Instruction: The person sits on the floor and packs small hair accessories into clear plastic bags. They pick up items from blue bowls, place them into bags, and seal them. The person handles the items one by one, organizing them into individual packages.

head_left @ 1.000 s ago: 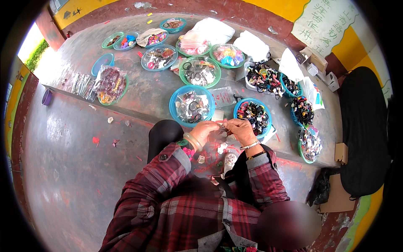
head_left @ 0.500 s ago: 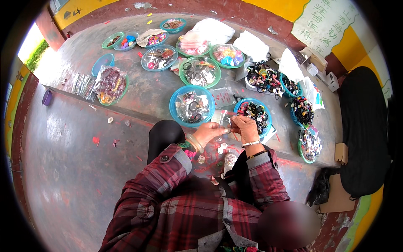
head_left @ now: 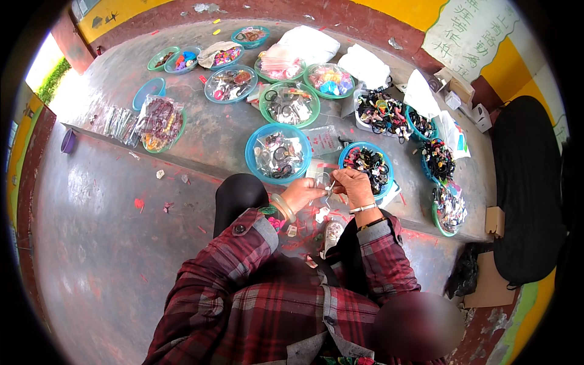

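My left hand (head_left: 299, 193) pinches what looks like a small clear plastic bag (head_left: 320, 177), held over the ledge's front edge. Close beside it, my right hand (head_left: 356, 186) is closed, thumb and finger on a thin white strip (head_left: 330, 186) that meets the bag. Fine detail between the fingertips is too small to make out. Just beyond my left hand stands a blue basin (head_left: 250, 159) with hair ties in clear bags. Another blue basin (head_left: 390, 173), full of dark and coloured hair ties, sits right behind my right hand.
More basins of bagged small goods, such as a green one (head_left: 317, 109), cover the raised concrete ledge (head_left: 207, 131). Clear packets (head_left: 120, 124) lie to the left. Paper scraps (head_left: 322, 214) litter the floor below my hands. A long black case (head_left: 526, 194) stands at the right.
My right hand has shifted slightly left and its fingers have turned; the white strip, a wider loop before, now shows between both hands. The basins and my left arm look unmoved.
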`<state>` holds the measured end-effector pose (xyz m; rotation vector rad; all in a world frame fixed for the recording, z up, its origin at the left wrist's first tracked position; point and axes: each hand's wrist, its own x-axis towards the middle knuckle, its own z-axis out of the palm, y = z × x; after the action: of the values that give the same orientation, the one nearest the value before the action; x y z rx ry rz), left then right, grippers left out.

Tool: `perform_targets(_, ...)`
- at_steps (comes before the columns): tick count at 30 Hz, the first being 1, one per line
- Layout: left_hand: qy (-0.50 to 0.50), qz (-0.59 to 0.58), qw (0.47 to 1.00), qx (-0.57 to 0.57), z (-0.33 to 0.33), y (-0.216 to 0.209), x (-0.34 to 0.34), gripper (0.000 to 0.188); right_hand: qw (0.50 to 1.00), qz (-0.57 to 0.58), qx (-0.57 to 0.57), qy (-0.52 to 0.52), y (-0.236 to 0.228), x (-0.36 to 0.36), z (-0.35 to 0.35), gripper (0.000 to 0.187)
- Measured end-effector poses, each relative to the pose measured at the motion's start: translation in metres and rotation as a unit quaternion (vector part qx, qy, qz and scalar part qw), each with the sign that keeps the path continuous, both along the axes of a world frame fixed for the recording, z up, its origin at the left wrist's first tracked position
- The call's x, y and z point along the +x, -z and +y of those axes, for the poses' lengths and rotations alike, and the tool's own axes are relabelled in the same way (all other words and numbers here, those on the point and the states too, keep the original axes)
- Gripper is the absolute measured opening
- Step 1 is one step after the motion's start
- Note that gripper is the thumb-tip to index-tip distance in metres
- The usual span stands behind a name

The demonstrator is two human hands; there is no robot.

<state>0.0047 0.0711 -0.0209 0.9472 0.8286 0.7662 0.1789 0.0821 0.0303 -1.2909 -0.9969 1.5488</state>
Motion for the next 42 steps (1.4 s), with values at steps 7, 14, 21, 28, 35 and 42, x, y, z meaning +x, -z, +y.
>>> perform_targets(7, -0.001, -0.036, 0.997, -0.061, -0.005, -0.016, 0.001, 0.02, 0.999, -0.002, 0.029, 0.017, -0.006, -0.003, -0.003, 0.016)
perform_targets(14, 0.013, -0.044, 0.996, -0.074, -0.005, -0.012, -0.001, 0.02, 0.999, 0.006, 0.035, 0.011, -0.007, -0.003, -0.002, 0.014)
perform_targets(21, -0.009, 0.004, 0.998, -0.058, -0.003, -0.003, -0.003, 0.021, 0.999, -0.015, 0.025, -0.022, -0.008, -0.005, -0.004, 0.015)
perform_targets(28, -0.025, 0.039, 0.999, -0.02, -0.004, -0.017, -0.003, 0.025, 0.999, -0.028, 0.032, -0.027, -0.007, -0.004, -0.003, 0.015)
perform_targets(35, -0.141, -0.019, 0.99, 0.017, -0.005, -0.042, -0.003, 0.023, 0.997, -0.044, 0.05, -0.03, -0.004, -0.001, -0.002, 0.015)
perform_targets(42, -0.152, -0.056, 0.987, -0.017, -0.006, -0.036, -0.006, 0.022, 0.997, -0.047, 0.04, -0.037, -0.01, -0.003, -0.004, 0.014)
